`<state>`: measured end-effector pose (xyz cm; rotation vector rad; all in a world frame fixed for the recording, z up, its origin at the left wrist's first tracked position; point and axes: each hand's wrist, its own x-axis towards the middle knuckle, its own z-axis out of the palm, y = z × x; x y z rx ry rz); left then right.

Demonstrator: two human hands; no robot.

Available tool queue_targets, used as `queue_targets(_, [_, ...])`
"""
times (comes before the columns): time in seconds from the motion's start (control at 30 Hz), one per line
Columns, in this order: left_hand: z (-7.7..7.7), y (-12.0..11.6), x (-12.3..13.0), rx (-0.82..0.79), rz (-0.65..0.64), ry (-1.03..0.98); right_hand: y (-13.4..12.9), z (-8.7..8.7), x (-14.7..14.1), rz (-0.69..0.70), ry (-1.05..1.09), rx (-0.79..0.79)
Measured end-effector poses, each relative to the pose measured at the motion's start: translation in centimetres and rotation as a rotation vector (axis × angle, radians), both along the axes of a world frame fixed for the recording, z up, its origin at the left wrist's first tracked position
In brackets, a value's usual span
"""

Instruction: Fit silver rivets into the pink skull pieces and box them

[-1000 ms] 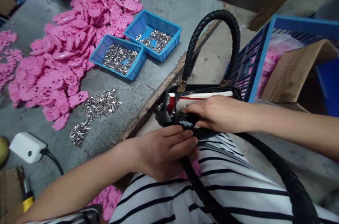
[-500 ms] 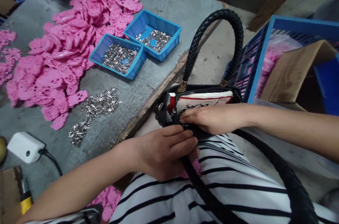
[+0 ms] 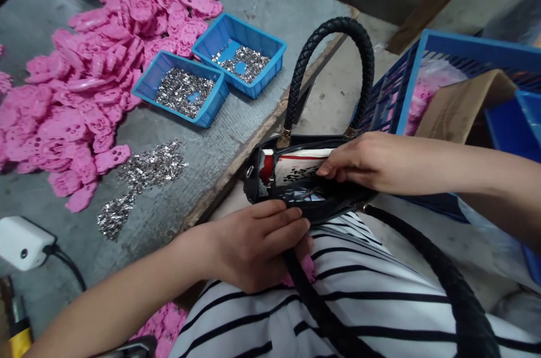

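A black handbag (image 3: 253, 177) with braided handles lies open against my lap, its far handle standing up. My left hand (image 3: 264, 242) is closed on the bag's near rim, by the root of the near handle. A bit of a pink plastic piece (image 3: 307, 269) shows under that hand. My right hand (image 3: 359, 163) reaches into the bag's mouth, fingers bent together against a white and red book or packet (image 3: 291, 169) with dark lettering. Its lower fingertips are hidden in the bag, and I cannot make out what they hold. Something clear and shiny shows deeper inside.
Pink plastic pieces (image 3: 84, 87) are heaped on the grey table (image 3: 236, 138). Two blue trays (image 3: 141, 87) of small metal parts stand near its edge, beside a loose metal pile (image 3: 147, 169). A white adapter (image 3: 25, 242) lies left. A blue crate (image 3: 416, 65) with cardboard stands right.
My right hand has moved right and up along the bag's opening, showing more of the inside. My left hand keeps its hold on the rim. The view has shifted slightly.
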<state>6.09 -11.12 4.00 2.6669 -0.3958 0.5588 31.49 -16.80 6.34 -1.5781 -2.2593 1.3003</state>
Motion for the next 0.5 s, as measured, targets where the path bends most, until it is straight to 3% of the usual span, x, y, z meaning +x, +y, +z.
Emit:
queue_targets(0.27, [0.1, -0.1, 0.0, -0.004, 0.006, 0.008, -0.1, -0.9, -2.5, 0.187, 0.357, -0.091])
queue_targets(0.5, [0.0, -0.2, -0.6, 0.098, -0.012, 0.000, 0.5, -4.4, -3.4, 0.300, 0.176, -0.196])
